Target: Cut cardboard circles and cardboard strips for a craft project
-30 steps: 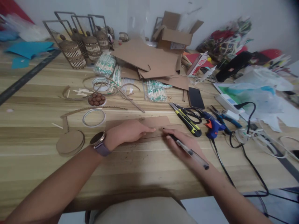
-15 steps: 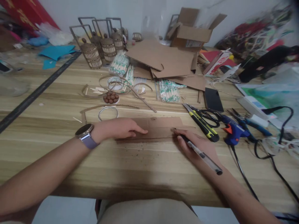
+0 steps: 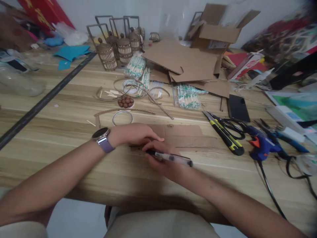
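Flat brown cardboard sheet (image 3: 187, 131): on the pale wooden table (image 3: 99, 178), at 4 o'clock from the round brown balls (image 3: 125, 101).
Left hand (image 3: 135, 133): rests on the sheet, index outstretched.
Right hand (image 3: 166, 166): pinches a slim black-and-clear pen (image 3: 180, 160).
Marking: lengthwise lines show, ink or crease unclear; pen tip hidden, remainder uncertain.

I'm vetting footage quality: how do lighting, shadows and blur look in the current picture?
Head view: soft, rather dim light; head view: a diffuse shadow on the table below the pen, whose outline is readable; head view: the heap at upper right is smeared.
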The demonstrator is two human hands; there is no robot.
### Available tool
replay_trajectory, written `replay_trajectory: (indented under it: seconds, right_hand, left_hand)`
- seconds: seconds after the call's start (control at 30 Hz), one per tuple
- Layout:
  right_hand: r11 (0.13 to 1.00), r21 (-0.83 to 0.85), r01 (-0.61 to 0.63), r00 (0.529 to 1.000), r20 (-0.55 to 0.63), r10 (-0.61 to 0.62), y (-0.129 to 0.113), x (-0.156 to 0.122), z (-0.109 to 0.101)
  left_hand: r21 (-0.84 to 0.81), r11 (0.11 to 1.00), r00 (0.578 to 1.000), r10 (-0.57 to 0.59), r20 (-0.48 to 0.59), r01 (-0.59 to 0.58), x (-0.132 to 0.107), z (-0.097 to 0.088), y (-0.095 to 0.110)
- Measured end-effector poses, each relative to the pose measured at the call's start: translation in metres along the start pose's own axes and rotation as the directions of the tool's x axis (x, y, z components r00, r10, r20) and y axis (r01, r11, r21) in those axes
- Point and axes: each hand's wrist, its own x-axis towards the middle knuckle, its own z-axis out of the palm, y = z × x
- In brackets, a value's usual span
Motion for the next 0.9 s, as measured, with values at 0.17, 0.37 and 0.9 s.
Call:
replay_trajectory:
  seconds: [0.17, 0.37, 0.9]
  right_hand:
    - [0.999, 0.021, 0.042, 0.999, 0.026, -0.043, 0.008, 0.010, 0.019]
    - [0.996, -0.011, 0.091, 0.995, 0.034, -0.091, 0.015, 0.011, 0.026]
    - [0.995, -0.094, 0.035, 0.999, 0.043, -0.031, 0.015, 0.009, 0.026]
  left_hand:
    - [0.009, 1.000, 1.000, -0.018, 0.010, 0.018, 0.001, 0.000, -0.001]
    - [0.013, 1.000, 1.000, 0.022, 0.008, -0.022, 0.004, 0.004, -0.009]
    - [0.046, 0.999, 1.000, 0.030, 0.002, -0.030, 0.005, 0.004, -0.012]
